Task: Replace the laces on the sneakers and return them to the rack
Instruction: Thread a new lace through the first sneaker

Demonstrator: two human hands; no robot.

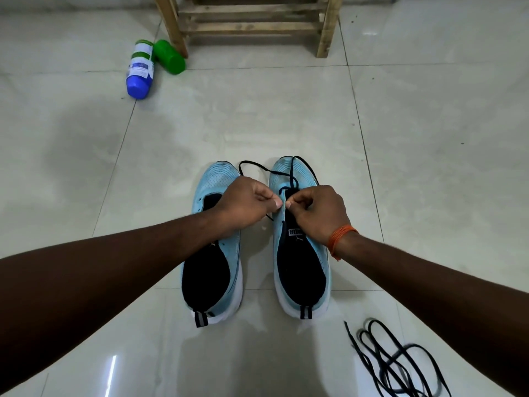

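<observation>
Two light blue sneakers stand side by side on the tiled floor, toes pointing away from me. The left sneaker (217, 179) has no lace in view. On the right sneaker (303, 173) a dark lace (257, 167) runs through the front eyelets and loops over the toe. My left hand (246, 203) and my right hand (317, 210) meet over the right sneaker's eyelet row, each pinching the lace with curled fingers. An orange thread band sits on my right wrist.
A loose dark lace (398, 365) lies tangled on the floor at the near right. A wooden rack (252, 24) stands at the far middle. Beside its left leg lie a blue-capped bottle (140, 70) and a green container (169, 57).
</observation>
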